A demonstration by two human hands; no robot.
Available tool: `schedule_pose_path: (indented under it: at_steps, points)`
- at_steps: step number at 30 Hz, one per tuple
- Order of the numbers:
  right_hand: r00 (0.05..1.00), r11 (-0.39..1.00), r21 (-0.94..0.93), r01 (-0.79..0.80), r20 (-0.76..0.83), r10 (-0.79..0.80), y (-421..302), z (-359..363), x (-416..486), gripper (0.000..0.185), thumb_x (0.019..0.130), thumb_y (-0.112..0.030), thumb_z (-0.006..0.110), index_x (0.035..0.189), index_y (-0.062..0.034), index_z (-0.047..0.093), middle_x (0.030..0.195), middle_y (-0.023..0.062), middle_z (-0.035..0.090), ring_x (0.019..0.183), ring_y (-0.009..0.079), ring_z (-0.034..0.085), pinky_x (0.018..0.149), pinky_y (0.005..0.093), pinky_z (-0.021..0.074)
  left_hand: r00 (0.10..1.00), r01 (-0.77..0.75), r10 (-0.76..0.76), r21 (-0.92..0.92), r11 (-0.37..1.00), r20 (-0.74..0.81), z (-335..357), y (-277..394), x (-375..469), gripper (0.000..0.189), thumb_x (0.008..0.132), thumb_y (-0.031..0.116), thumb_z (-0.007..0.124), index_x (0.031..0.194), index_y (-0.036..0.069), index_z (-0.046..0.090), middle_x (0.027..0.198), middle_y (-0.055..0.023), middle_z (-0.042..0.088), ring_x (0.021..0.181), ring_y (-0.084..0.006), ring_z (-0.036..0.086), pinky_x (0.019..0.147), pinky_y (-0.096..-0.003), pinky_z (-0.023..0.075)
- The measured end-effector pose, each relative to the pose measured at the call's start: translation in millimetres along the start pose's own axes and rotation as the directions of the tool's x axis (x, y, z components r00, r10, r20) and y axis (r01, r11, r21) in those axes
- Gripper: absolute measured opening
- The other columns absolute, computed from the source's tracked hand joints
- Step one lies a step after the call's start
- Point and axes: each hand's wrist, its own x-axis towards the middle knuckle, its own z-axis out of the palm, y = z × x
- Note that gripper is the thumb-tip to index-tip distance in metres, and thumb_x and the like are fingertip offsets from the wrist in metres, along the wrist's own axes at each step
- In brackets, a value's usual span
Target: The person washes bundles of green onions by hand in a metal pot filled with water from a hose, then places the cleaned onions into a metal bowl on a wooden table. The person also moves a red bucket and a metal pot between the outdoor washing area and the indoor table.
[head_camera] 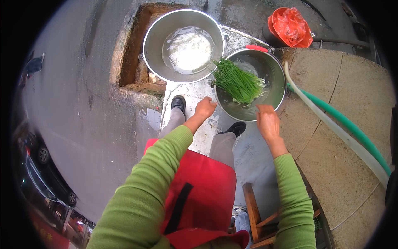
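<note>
A bunch of long green chives or thin scallions (238, 81) with pale root ends lies in a round metal bucket (273, 93) with a red grip (256, 48) at its far rim. Some water shows in the bucket. My left hand (205, 107) is beside the bucket's near left side, fingers curled, with nothing visible in it. My right hand (268, 121) overlaps the near right rim, its fingers bent downward. Whether those fingers hold anything is hidden. A larger metal pot (152, 59) with water in its bottom stands left of the bucket, the two rims overlapping in view.
Behind the bucket stands a red pail (273, 18) with a red plastic bag (289, 26). A green hose (339, 119) and a whitish hose (329, 124) cross the concrete slab (357, 84) on the right. A wooden stool (252, 205) is low down. A sunken brick-edged pit (127, 70) lies left.
</note>
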Motion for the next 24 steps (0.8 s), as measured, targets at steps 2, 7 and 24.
schedule_pose_path:
  at_steps: [2,7,24]
  points:
    - [0.996,0.997,0.037,0.067,0.055,-0.069,1,49,-2,0.038,0.076,-0.008,0.064,0.113,-0.0014,0.059,0.104,0.0146,0.063,0.099,0.0312,0.059,0.088,0.0395,0.0467,0.993,0.088,-0.080,-0.100,0.991,0.084,25,8,30,0.050,0.083,0.040,0.061,0.113,0.000,0.059,0.108,-0.0242,0.063,0.105,-0.0384,0.059,0.090,-0.0419,0.0465]
    - [0.990,0.992,0.116,0.039,0.129,-0.054,-15,145,-13,0.052,0.078,-0.014,0.067,0.125,-0.0009,0.050,0.116,0.0165,0.060,0.111,0.0319,0.055,0.097,0.0427,0.0411,0.982,0.173,-0.168,0.047,0.984,-0.089,46,11,44,0.040,0.086,0.038,0.055,0.106,0.003,0.060,0.099,-0.0202,0.066,0.098,-0.0372,0.062,0.086,-0.0439,0.0482]
    - [0.959,1.000,0.030,-0.006,0.284,-0.003,56,179,-111,0.028,0.078,-0.003,0.054,0.103,-0.0057,0.066,0.115,0.0118,0.063,0.115,0.0267,0.055,0.106,0.0419,0.0348,0.897,0.384,-0.412,-0.745,0.545,0.161,195,-46,-84,0.023,0.098,0.021,0.045,0.109,0.001,0.044,0.094,-0.0149,0.065,0.071,-0.0183,0.069,0.052,-0.0265,0.0540]
